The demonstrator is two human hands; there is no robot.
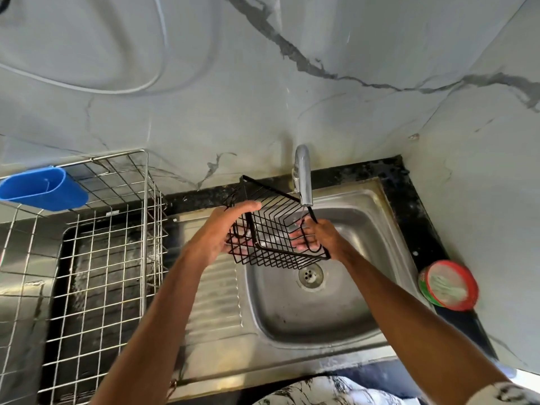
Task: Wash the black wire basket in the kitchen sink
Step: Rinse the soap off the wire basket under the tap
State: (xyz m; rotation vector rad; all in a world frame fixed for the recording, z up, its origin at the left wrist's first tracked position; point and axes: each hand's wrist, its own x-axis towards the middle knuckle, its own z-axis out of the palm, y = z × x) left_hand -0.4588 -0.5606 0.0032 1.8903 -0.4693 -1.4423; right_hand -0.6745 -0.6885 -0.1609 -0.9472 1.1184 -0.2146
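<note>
The black wire basket (271,226) hangs tilted over the back of the sink (292,317) bowl, just under the tap (303,179), with the left hand (230,232) gripping its left side and the right hand (321,238) gripping its right rim.

Basket (277,229), perhaps wet, over sink (350,305)

I count two hands (230,229), one black basket (274,229), one sink (365,287), one tap (303,176), one steel rack (111,258), one blue cup (43,190), one round tub (448,285).
</note>
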